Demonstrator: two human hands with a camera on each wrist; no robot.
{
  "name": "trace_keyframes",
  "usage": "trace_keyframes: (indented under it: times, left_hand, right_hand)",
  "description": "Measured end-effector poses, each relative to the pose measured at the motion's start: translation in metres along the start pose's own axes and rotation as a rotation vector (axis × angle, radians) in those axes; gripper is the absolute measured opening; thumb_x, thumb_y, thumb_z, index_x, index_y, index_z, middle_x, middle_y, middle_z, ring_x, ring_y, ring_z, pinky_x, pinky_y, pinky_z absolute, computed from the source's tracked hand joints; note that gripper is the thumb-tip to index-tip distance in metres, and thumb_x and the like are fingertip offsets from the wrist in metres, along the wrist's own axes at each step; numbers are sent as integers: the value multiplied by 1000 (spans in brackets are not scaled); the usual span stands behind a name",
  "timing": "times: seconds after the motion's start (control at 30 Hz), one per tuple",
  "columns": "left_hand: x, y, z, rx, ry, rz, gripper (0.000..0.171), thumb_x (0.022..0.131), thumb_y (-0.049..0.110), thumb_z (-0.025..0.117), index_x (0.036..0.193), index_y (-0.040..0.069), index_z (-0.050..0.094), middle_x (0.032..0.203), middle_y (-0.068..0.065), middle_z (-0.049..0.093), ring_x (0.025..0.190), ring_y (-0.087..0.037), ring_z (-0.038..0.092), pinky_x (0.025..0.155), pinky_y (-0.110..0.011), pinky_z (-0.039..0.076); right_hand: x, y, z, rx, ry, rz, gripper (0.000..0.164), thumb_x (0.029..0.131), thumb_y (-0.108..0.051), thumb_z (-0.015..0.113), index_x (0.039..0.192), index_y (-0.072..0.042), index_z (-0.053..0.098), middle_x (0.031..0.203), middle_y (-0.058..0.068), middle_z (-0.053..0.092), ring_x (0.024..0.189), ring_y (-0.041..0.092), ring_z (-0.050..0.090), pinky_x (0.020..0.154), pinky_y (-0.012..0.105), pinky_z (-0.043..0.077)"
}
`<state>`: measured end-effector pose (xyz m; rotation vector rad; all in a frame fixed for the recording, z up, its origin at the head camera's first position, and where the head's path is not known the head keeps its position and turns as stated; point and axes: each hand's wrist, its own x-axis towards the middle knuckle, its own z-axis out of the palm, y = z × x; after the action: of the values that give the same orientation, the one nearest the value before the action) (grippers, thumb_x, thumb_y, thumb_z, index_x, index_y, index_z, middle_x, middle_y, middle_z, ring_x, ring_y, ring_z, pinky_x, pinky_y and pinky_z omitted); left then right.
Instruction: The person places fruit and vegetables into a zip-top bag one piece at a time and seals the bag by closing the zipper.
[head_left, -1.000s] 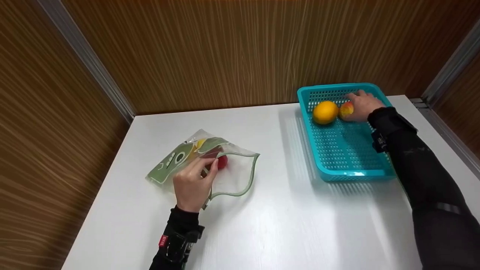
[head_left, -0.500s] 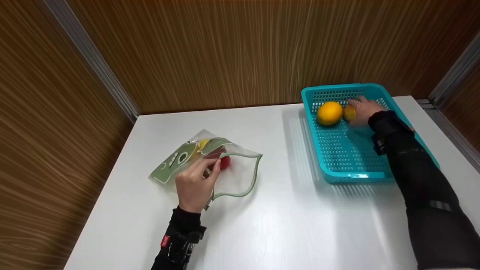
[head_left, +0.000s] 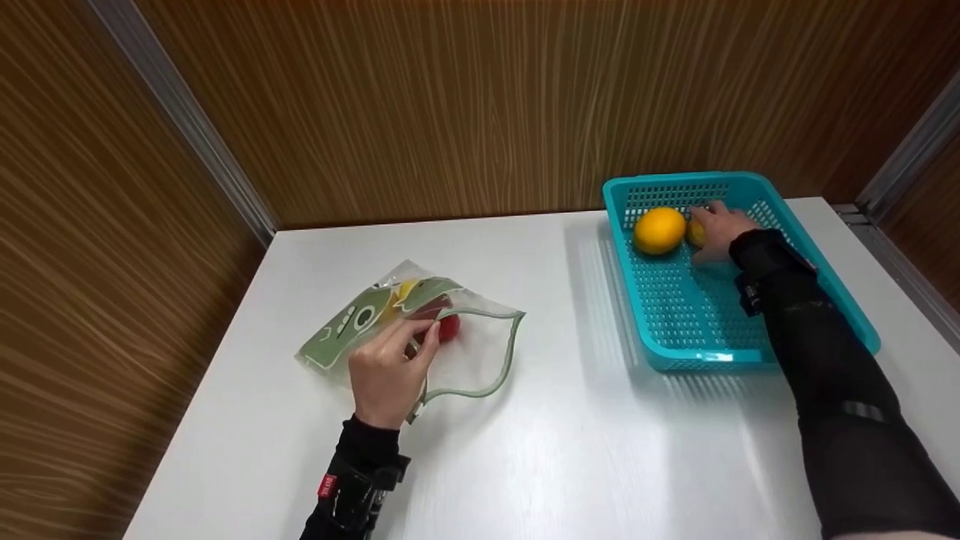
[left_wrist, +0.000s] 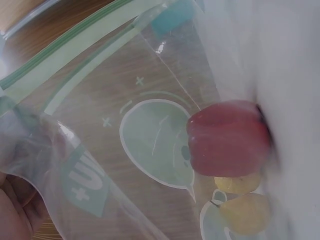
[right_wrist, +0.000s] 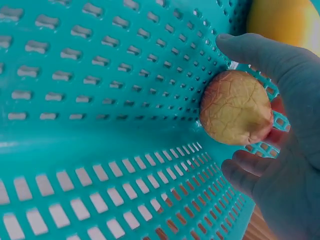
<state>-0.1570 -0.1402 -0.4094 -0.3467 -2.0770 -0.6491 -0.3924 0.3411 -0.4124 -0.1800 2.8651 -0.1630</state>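
Observation:
My left hand [head_left: 388,367] pinches the edge of a clear zip bag [head_left: 472,360] with green printing, between thumb and fingers. The bag's mouth gapes to the right. Inside lie a glossy red fruit [left_wrist: 230,139] and two yellowish fruits [left_wrist: 245,213], seen through the plastic in the left wrist view. My right hand [head_left: 724,229] reaches into a teal basket [head_left: 645,330], its fingers spread about a wrinkled yellow-and-red round fruit [right_wrist: 236,107]. In the right wrist view the thumb stands apart from this fruit, and some fingertips are hidden behind it. A larger orange-yellow fruit [head_left: 660,230] lies beside it.
The basket stands at the right of a white table [head_left: 525,465], close to the wood-grain back panel [head_left: 450,112]. Another wood-grain panel [head_left: 97,300] rises along the left. White tabletop separates bag and basket.
The right hand stays at the round fruit and shifts slightly, covering more of it in the head view. The fruit's visible side has changed from reddish to yellow. The left hand keeps its pinch.

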Motion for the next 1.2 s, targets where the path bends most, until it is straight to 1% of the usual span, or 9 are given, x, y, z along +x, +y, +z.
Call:
trace_keyframes:
  times: [0.03, 0.23, 0.3, 0.47, 0.63, 0.73, 0.9, 1.03, 1.2]
  left_hand:
    - [0, 1, 0, 0, 0, 0, 9, 81, 19, 73, 81, 10, 73, 78, -2, 74, 60, -14, 66, 50, -24, 45]
    - [1, 2, -1, 2, 7, -5, 10, 80, 20, 73, 81, 10, 74, 80, -3, 75, 62, -15, 67, 50, -25, 44]
    - [1, 2, -1, -4, 6, -5, 9, 81, 19, 73, 81, 10, 73, 78, -2, 74, 59, -14, 65, 50, -25, 44]
    - [1, 2, 0, -3, 2, 0, 9, 80, 19, 74, 81, 10, 73, 76, -2, 73, 57, -13, 63, 49, -23, 43]
    - [1, 3, 0, 11, -5, 3, 9, 81, 19, 73, 80, 10, 73, 73, -1, 73, 56, -12, 62, 49, -22, 43]
    - [1, 3, 0, 11, -8, 1, 9, 81, 19, 73, 80, 10, 73, 74, -1, 73, 56, -12, 62, 49, -23, 44]
    - [1, 2, 0, 7, -2, -5, 10, 81, 19, 73, 81, 10, 73, 78, -2, 74, 59, -14, 64, 50, -26, 45]
    - [0, 1, 0, 1, -4, -10, 10, 81, 20, 72, 81, 10, 73, 77, -2, 74, 60, -15, 65, 51, -27, 45]
    - [0, 0, 0, 2, -13, -12, 9, 82, 19, 72, 81, 11, 73, 77, -2, 74, 59, -14, 64, 51, -25, 45]
  right_hand:
    - [0, 0, 1, -1, 8, 0, 93, 80, -29, 71, 151, -6, 16, 148, 35, 17, 124, 58, 30, 101, 70, 32]
    - [-4, 2, 3, -3, 61, 9, 86, 77, -28, 74, 146, -5, 28, 137, 36, 28, 114, 54, 40, 92, 65, 40]
    - [-5, 3, 3, 3, 66, 7, 83, 76, -27, 74, 144, -5, 32, 132, 35, 32, 110, 53, 42, 90, 63, 41]
    - [-7, 6, 5, 36, 32, 0, 76, 76, -24, 75, 138, -3, 37, 126, 34, 37, 105, 48, 47, 87, 60, 43]
    - [-10, 5, 4, 73, 1, 19, 69, 76, -20, 74, 133, -1, 40, 123, 32, 40, 102, 44, 47, 85, 57, 44]
    - [-12, 2, 1, 82, 1, 23, 66, 76, -19, 73, 132, 0, 42, 121, 31, 41, 100, 43, 47, 83, 55, 45]
    - [-15, -1, -9, 80, 29, 12, 68, 76, -24, 73, 131, 1, 42, 119, 32, 41, 99, 43, 46, 81, 54, 44]
    - [-18, -5, -17, 81, 50, 16, 68, 74, -27, 75, 128, -1, 44, 117, 30, 42, 98, 42, 46, 77, 50, 44]
    - [-29, -17, -29, 72, 101, -30, 67, 74, -27, 73, 128, -1, 44, 118, 29, 44, 96, 39, 48, 76, 48, 45]
